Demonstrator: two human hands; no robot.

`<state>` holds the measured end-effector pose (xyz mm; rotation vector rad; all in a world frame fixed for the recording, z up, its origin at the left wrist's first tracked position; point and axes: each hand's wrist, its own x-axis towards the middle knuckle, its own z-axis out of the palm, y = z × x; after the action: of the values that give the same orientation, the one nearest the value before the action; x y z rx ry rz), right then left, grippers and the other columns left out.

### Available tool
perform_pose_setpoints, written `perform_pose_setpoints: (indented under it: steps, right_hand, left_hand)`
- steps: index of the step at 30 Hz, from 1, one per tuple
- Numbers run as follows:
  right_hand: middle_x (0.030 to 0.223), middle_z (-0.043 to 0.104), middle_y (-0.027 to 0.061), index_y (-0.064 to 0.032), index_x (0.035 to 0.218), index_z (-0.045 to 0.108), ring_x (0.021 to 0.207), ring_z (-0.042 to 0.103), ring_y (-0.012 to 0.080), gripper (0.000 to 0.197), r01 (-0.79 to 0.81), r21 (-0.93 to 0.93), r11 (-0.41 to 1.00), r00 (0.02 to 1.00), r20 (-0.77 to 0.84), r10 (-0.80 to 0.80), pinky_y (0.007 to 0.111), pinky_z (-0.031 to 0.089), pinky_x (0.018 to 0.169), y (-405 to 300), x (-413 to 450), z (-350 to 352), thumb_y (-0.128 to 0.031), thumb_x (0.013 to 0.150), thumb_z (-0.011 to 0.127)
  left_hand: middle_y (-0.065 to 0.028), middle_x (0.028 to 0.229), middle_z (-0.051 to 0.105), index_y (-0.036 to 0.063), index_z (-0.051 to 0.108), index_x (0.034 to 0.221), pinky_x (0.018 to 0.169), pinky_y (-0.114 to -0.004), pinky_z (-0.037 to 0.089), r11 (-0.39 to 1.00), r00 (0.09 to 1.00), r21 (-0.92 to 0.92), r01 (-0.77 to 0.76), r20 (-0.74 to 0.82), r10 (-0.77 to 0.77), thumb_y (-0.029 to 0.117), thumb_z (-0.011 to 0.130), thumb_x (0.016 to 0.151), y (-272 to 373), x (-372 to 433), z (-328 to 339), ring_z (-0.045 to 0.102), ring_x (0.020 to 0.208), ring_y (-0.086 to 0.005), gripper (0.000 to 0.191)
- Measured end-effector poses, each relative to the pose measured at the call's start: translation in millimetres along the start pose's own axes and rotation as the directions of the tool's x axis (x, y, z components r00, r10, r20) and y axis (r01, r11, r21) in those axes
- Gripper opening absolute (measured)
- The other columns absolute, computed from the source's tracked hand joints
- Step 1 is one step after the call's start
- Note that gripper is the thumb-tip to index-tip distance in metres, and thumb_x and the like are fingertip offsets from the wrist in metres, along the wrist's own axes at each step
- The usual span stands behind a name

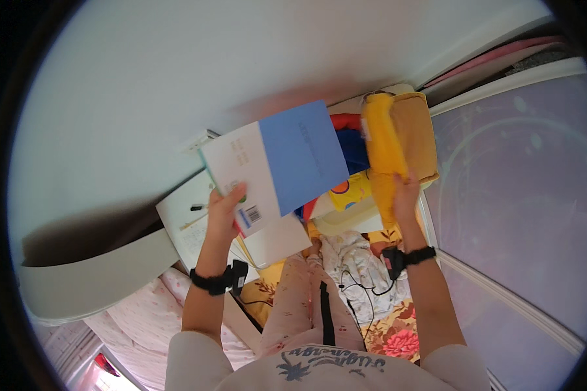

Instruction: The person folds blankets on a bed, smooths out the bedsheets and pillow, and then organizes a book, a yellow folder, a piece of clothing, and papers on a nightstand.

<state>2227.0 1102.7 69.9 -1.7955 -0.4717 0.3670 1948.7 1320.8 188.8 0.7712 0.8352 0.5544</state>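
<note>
My left hand point(225, 210) grips the lower left edge of a white and blue paperback book point(303, 156), its thumb on the white part near a barcode. The book is held up over a white desk. On the other side, my right hand point(405, 198) holds a soft yellow fabric piece point(384, 134), slightly blurred. Beside that piece is a tan fabric panel point(415, 137), which looks like part of a storage box. Between book and fabric show a dark blue item point(353, 151), a red item point(345, 121) and a yellow patterned package point(354, 190). The book hides part of them.
Papers with handwriting point(193, 237) and a black pen point(198, 207) lie on the white desk point(276, 239). A bed point(137, 313) is at lower left, a sliding wardrobe door point(513, 161) at right. Crumpled white cloth point(342, 251) and a black cable point(372, 288) are near my legs.
</note>
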Motion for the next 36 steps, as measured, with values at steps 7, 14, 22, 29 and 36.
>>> perform_pose_setpoints:
  steps: [7,14,22,29,36]
  right_hand:
    - [0.098,0.057,0.0166,-0.0046,0.111,0.05,0.086,0.054,0.0295,0.041,0.276,-0.214,0.937,0.838,0.531,-0.125,0.033,0.043,0.075,-5,-31,109,-0.008,0.071,0.052]
    - [0.1,0.056,0.0149,-0.0049,0.114,0.048,0.088,0.053,0.0263,0.041,0.171,-0.057,0.984,0.794,0.598,-0.104,0.032,0.043,0.076,-82,-44,155,-0.006,0.073,0.047]
    - [0.101,0.055,0.0108,-0.0049,0.115,0.047,0.089,0.052,0.0195,0.037,-0.078,0.167,0.983,0.969,0.246,0.035,0.03,0.044,0.075,-237,30,105,-0.005,0.078,0.042]
    - [0.1,0.055,0.0145,0.0019,0.099,0.052,0.091,0.053,0.0237,0.026,-0.142,0.674,0.725,0.977,0.212,-0.007,0.036,0.044,0.082,-398,61,8,-0.015,0.087,0.037]
    - [0.114,0.047,0.0168,0.0047,0.111,0.044,0.106,0.044,0.0258,0.034,0.021,0.516,0.856,0.997,0.057,-0.058,0.038,0.034,0.094,-434,61,-26,-0.019,0.088,0.038]
  left_hand:
    - [-0.0116,0.101,0.055,-0.0023,0.044,0.111,0.076,-0.031,0.046,0.987,0.988,0.048,-0.152,-0.024,0.154,0.016,0.062,0.075,74,-58,15,0.057,0.089,-0.02,0.044]
    - [-0.013,0.102,0.055,-0.0047,0.043,0.112,0.078,-0.031,0.045,0.987,0.987,-0.009,-0.161,0.008,0.161,0.015,0.061,0.074,116,-98,40,0.056,0.09,-0.0209,0.047]
    - [-0.0141,0.099,0.056,-0.0041,0.045,0.108,0.067,-0.029,0.051,0.978,0.978,-0.069,-0.198,0.049,0.201,0.015,0.053,0.083,157,-151,-5,0.059,0.082,-0.0188,0.033]
    - [-0.0133,0.099,0.055,-0.0039,0.044,0.107,0.067,-0.033,0.052,0.946,0.927,-0.146,-0.29,-0.287,0.24,0.014,0.053,0.082,111,-212,-96,0.059,0.083,-0.0207,0.032]
    - [-0.0065,0.096,0.053,0.005,0.043,0.111,0.07,-0.035,0.05,0.873,0.838,-0.358,-0.331,-0.537,0.097,0.005,0.052,0.081,1,-221,-178,0.056,0.083,-0.0204,0.031]
